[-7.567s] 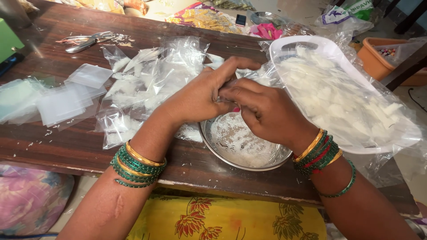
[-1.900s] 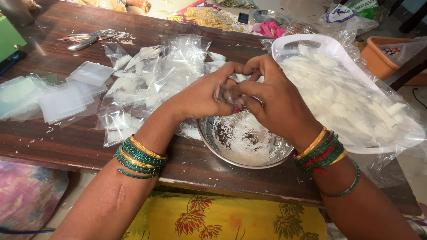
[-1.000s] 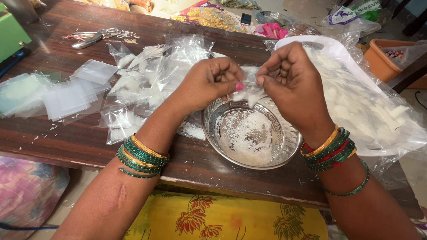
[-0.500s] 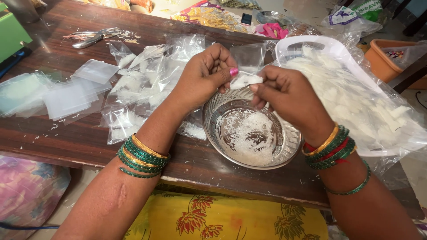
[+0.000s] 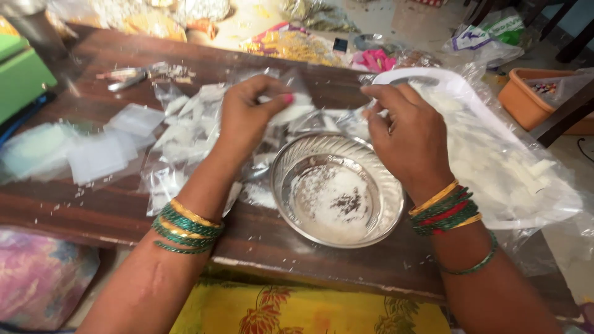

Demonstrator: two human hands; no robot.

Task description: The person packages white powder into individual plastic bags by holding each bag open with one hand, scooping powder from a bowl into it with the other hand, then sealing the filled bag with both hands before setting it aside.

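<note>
My left hand (image 5: 250, 114) is raised above the heap of small clear plastic packets (image 5: 185, 139), pinching a small clear packet with white pieces (image 5: 291, 102) between thumb and fingers. My right hand (image 5: 408, 133) hovers over the far rim of a round steel bowl (image 5: 337, 188), its fingers curled with the tips near the white tray's handle. I cannot see anything in it. White powder with dark specks lies in the bowl's bottom. Both wrists wear green, gold and red bangles.
A white tray (image 5: 470, 99) covered in clear plastic holds several white pieces at the right. Flat empty packets (image 5: 99, 151) lie at the left on the brown wooden table (image 5: 93, 210). Scissors (image 5: 127, 75) rest at the back left, an orange tub (image 5: 538, 93) at the far right.
My hands, first joined over the bowl, have parted. The left hand rose and moved left with a packet; the right hand shifted to the bowl's far right rim.
</note>
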